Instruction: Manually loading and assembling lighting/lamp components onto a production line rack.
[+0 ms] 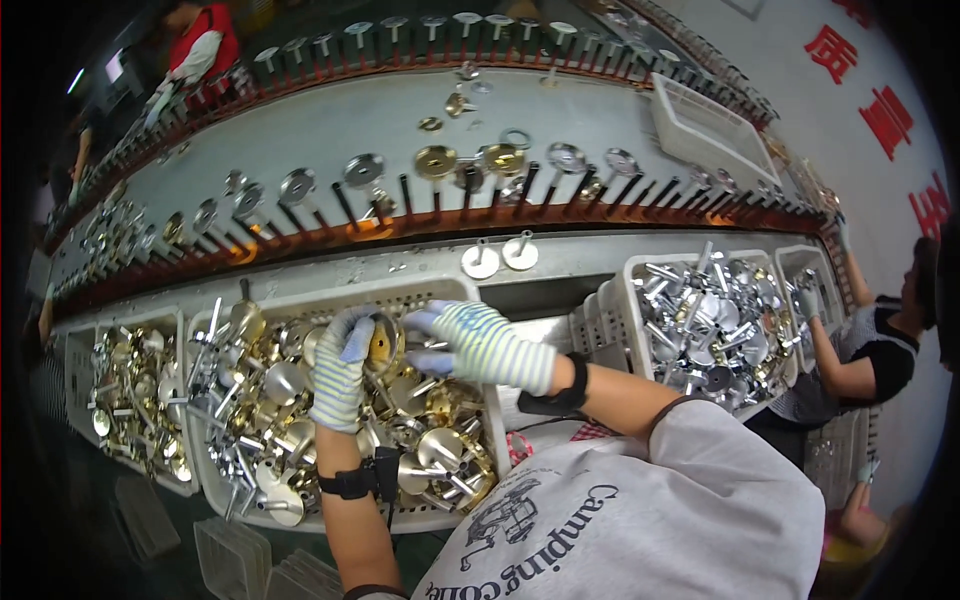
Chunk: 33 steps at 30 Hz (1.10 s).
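While both gloved hands meet above the middle white basket (300,305), the left hand (340,370) has its fingers curled around a round brass part with a ring-shaped rim (381,343), and it holds this part upright just over the heap in the basket. The right hand (478,345) comes from the right side of the basket, its fingers half closed; the fingertips touch the right edge of the same brass part, so both hands have hold of it. Both gloves are knitted, with blue and pale stripes, and each wrist carries a black band. The middle basket is full of mixed brass and silver knob parts with stems (440,450). Left of this basket stands another white basket (82,345) with similar golden pieces. Right of the middle basket, a third white basket (640,270) holds mostly silver parts, and a co-worker's gloved hand (806,300) reaches into the next one beside it. Behind the middle basket, two silver disc pieces with short stems (500,255) stand on the counter (600,255). Further behind them runs a long conveyor rack (420,225) with black pegs, and several pegs carry round discs, among them a golden disc (436,160).
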{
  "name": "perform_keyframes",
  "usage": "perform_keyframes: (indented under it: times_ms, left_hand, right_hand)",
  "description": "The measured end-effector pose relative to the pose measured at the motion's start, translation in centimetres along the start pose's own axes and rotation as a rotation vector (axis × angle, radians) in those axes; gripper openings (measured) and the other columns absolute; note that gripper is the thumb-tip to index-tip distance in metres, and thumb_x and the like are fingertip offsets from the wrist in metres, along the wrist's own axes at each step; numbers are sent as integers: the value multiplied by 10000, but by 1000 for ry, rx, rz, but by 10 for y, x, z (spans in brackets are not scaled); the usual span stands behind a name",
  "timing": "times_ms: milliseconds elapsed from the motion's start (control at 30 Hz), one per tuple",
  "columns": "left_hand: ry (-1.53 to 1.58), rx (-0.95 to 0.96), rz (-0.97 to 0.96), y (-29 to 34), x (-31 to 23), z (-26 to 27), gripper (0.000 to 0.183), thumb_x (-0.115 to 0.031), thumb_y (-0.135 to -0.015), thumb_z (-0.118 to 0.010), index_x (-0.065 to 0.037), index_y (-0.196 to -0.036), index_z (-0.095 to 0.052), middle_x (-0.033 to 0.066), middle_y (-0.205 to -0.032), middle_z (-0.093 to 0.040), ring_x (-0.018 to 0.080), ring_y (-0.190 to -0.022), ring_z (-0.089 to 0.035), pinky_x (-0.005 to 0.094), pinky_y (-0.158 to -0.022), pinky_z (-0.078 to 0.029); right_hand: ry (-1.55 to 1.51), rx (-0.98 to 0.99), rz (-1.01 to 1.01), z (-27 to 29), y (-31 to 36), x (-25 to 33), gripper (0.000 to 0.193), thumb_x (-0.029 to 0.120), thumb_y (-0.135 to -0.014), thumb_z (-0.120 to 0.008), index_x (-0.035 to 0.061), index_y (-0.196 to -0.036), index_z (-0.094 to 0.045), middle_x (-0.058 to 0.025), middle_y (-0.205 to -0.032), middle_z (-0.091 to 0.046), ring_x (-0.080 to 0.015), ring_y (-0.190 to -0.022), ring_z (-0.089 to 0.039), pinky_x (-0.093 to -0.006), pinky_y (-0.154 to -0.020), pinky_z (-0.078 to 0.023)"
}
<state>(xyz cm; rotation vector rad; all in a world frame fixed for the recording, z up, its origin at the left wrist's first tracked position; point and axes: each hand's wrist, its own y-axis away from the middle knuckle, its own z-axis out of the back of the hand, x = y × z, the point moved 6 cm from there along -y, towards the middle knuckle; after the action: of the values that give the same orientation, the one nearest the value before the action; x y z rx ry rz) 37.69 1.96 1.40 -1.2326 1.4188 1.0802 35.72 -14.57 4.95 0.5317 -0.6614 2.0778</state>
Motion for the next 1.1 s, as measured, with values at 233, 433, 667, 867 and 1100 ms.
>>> perform_keyframes:
  times_ms: [233,433,667,867,1100]
  left_hand:
    - [5,99,45,6,-6,-27,384,-52,-786,-612,5,-1152,-509,51,-970,-584,127,-859,-547,232,-759,-463]
    - [-48,107,91,6,9,-10,403,-25,-751,-636,-19,-1141,-531,-10,-839,-528,49,-724,-496,165,-650,-441]
    - [-322,129,52,-5,16,-2,387,-92,-759,-639,-32,-1131,-549,5,-867,-546,68,-753,-502,197,-687,-453]
    - [-746,196,10,-4,30,8,451,-145,-733,-622,-35,-1159,-521,149,-1062,-561,207,-875,-596,295,-728,-506]
    - [-885,491,-13,3,64,-3,588,-212,-758,-636,-74,-1286,-418,164,-1254,-472,298,-1074,-511,365,-930,-412]
  right_hand:
    - [135,-78,7,0,-3,-22,306,275,-730,-638,65,-944,-577,-127,-819,-542,-305,-762,-561,-408,-673,-458]
    - [-398,-725,-250,94,15,-108,243,26,-761,-566,18,-1004,-568,-137,-900,-635,-217,-847,-616,-339,-759,-489]
    - [-133,-1133,-646,193,76,-271,283,216,-860,-570,-12,-1028,-568,-95,-927,-636,-191,-794,-561,-318,-724,-441]
    - [-135,-972,-607,164,59,-307,357,282,-861,-552,-41,-1013,-552,-130,-826,-629,-225,-714,-552,-335,-684,-433]
    - [215,-239,-708,135,31,-249,309,271,-871,-502,15,-1030,-574,-200,-887,-620,-335,-817,-599,-382,-715,-469]
